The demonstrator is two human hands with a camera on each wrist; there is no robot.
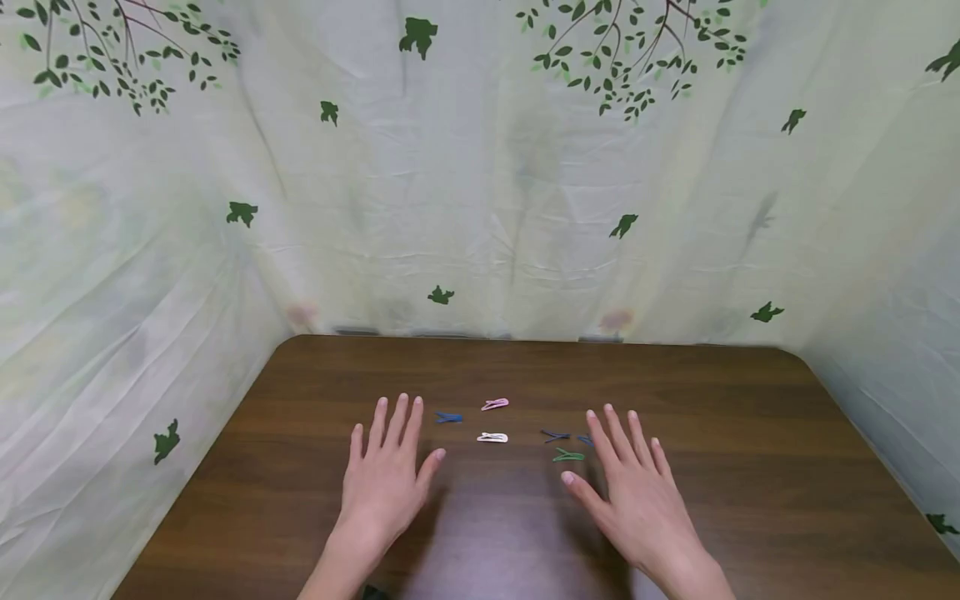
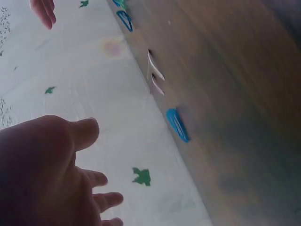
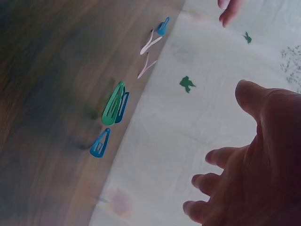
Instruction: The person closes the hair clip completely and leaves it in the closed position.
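Observation:
Several snap hair clips lie on the brown wooden table (image 1: 315, 500). A blue hair clip (image 1: 448, 417) is nearest my left hand (image 1: 386, 479), just right of its fingers. Toward the middle are a pink hair clip (image 1: 495, 404) and a white hair clip (image 1: 492, 437). By my right hand (image 1: 637, 487) lie a green hair clip (image 1: 569, 456), a dark blue hair clip (image 1: 556, 436) and another blue hair clip (image 1: 585, 440), partly hidden by the fingers in the head view. Both hands hover palm down with fingers spread, holding nothing. Each wrist view shows the clips apart from the hand.
A pale cloth (image 1: 480, 183) printed with green leaves and birds hangs behind the table and along both sides. A small dark object (image 1: 373, 592) shows at the bottom edge beside the left forearm; its kind is unclear.

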